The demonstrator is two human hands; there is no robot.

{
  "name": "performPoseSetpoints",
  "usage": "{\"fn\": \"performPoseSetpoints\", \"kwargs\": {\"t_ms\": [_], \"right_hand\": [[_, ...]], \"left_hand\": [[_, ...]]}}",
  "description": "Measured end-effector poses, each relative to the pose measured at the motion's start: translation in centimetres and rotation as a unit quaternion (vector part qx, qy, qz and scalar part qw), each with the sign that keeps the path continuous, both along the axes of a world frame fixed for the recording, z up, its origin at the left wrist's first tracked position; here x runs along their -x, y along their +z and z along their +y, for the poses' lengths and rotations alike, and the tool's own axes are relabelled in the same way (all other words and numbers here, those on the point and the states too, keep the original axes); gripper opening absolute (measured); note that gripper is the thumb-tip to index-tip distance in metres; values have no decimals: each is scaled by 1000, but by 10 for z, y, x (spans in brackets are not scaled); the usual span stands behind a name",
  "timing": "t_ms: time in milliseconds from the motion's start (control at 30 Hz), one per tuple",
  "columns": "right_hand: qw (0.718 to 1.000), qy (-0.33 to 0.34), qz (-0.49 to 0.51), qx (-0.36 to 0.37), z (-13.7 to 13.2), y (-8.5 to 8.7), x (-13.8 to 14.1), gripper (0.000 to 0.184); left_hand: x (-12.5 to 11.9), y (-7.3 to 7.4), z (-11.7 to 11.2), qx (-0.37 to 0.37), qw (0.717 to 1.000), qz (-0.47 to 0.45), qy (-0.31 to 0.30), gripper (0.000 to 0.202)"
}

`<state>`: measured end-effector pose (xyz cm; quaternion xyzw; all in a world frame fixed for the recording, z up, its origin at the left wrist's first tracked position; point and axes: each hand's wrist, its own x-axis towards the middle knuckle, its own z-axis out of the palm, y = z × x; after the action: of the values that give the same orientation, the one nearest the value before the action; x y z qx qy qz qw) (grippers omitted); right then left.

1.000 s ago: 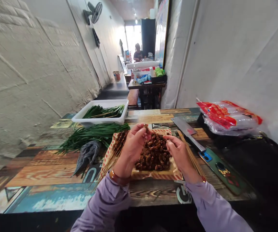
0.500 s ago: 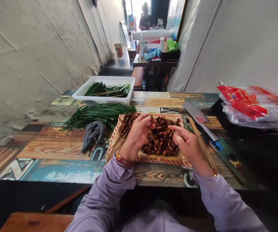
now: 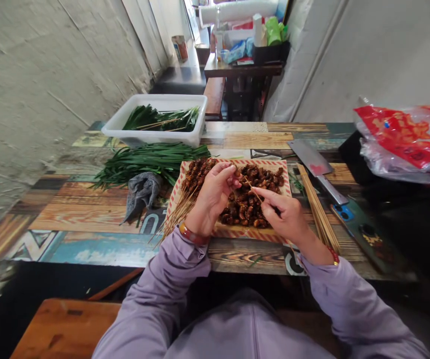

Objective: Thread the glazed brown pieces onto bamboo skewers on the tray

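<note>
My right hand (image 3: 287, 214) is closed on a thin bamboo skewer (image 3: 255, 190), whose tip points up and left toward my other hand. My left hand (image 3: 216, 192) pinches a small dark brown piece of food, mostly hidden by the fingers, close to the skewer's tip. Below both hands lies a tray lined with red-striped paper (image 3: 287, 180). Loose glossy brown pieces of food (image 3: 246, 212) are heaped on its right half. Loaded skewers (image 3: 196, 174) lie on its left, with their bare sticks (image 3: 177, 214) sticking out toward me.
Bare bamboo skewers (image 3: 317, 209) lie right of the tray, beside a cleaver (image 3: 312, 157) and a phone (image 3: 364, 234). Left are a grey cloth (image 3: 142, 194), green chives (image 3: 151, 162) and a white tub (image 3: 112, 130) of greens. Plastic packs (image 3: 405, 137) sit far right.
My right hand has moved left, bringing the skewer's tip up to my left hand's fingers. The view has tilted down, and the person in the background has left the picture.
</note>
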<state>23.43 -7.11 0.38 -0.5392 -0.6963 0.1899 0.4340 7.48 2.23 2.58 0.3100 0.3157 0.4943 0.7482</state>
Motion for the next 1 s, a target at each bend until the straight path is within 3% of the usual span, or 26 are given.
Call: {"fn": "performPoseSetpoints", "kwargs": {"t_ms": [400, 1000], "right_hand": [[999, -6, -34, 12, 1, -8, 2, 42], [1000, -6, -19, 12, 2, -6, 4, 43]], "left_hand": [[-2, -3, 0, -8, 1000, 16, -3, 32], [-3, -2, -1, -2, 1000, 21, -5, 32]]}}
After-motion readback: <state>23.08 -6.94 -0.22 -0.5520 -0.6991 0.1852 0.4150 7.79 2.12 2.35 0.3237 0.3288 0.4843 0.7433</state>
